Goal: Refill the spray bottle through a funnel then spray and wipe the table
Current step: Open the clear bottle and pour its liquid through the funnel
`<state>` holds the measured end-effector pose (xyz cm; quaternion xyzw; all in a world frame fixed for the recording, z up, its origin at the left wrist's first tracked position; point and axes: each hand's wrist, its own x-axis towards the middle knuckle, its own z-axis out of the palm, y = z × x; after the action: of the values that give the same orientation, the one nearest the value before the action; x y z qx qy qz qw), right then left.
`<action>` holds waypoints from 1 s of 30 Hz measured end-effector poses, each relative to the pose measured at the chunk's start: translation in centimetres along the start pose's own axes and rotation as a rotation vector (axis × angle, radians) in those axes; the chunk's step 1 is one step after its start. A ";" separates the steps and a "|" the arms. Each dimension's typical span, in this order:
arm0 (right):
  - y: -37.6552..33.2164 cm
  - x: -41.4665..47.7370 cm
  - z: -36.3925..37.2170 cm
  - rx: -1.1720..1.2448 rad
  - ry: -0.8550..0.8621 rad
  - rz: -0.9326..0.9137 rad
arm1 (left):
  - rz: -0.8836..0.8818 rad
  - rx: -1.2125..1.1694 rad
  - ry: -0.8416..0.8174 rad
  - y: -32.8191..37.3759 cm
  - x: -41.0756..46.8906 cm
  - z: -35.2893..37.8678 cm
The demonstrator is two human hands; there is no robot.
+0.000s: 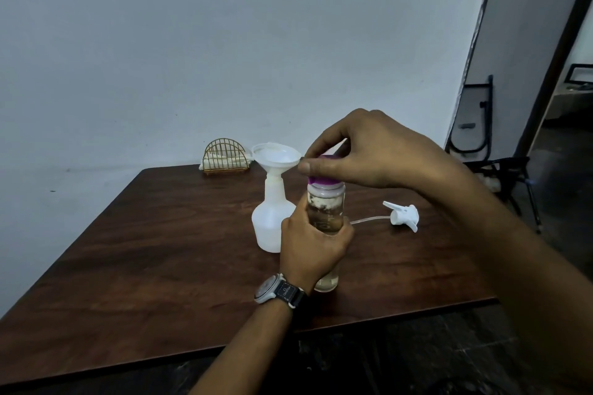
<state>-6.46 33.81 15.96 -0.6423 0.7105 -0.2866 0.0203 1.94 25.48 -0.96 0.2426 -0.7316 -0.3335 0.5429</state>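
A white spray bottle (269, 228) stands headless on the dark wooden table (160, 250), with a white funnel (276, 157) seated in its neck. Just in front of it stands a clear water bottle (325, 208) with a purple cap (322, 179). My left hand (313, 244) grips the clear bottle's body. My right hand (369, 151) comes from above, its fingers and thumb pinching the purple cap. The white spray head (405, 215) with its thin tube lies on the table to the right.
A gold wire napkin holder (225, 155) with white napkins stands at the table's far edge by the wall. A folded black chair (475, 119) leans against the wall at the right, beyond the table's right edge.
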 end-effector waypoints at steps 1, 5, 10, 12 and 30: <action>0.0 0.1 0.1 -0.035 0.011 -0.015 | 0.006 0.003 -0.003 0.0 0.0 0.0; -0.2 0.5 -1.0 -0.064 -0.107 0.010 | 0.016 0.009 0.010 0.3 0.0 0.0; 0.3 0.5 -1.2 0.034 -0.152 0.050 | -0.001 -0.005 0.029 0.2 0.0 0.1; 0.4 0.2 -1.0 0.083 -0.153 0.038 | -0.004 -0.007 0.025 0.2 0.0 0.1; 0.4 0.3 0.1 0.036 0.035 0.037 | -0.038 -0.021 0.001 0.1 0.0 0.0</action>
<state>-6.84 33.56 15.84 -0.6235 0.7173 -0.3101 0.0248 1.91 25.54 -0.93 0.2511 -0.7229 -0.3514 0.5393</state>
